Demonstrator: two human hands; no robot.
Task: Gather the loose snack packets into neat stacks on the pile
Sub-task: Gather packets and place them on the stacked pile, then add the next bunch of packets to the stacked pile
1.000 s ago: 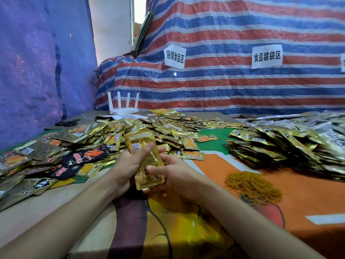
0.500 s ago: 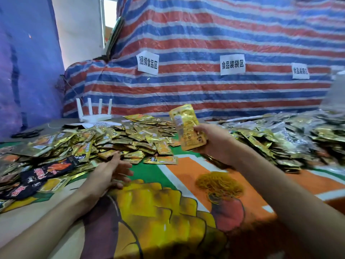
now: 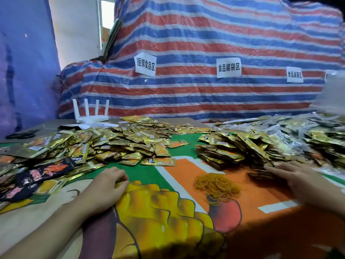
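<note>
Loose gold and orange snack packets (image 3: 112,144) lie heaped across the left and middle of the table. A pile of stacked packets (image 3: 235,148) fills the right side. A small dark bundle of packets (image 3: 260,174) lies at that pile's near edge. My right hand (image 3: 293,177) is flat and blurred beside it, fingers spread, fingertips at the bundle. My left hand (image 3: 110,181) rests on the cloth by the loose heap, fingers curled under, with nothing showing in them.
A clump of yellow rubber bands (image 3: 216,186) lies between my hands on the printed cloth (image 3: 168,212). Dark red-printed packets (image 3: 43,171) sit at the left. A white router (image 3: 91,113) and black scissors (image 3: 20,135) stand far left before the striped tarp (image 3: 205,43).
My right hand carried the gold stack from in front of me to the right pile and let it go there. My left hand dropped to the cloth and curled its fingers.
</note>
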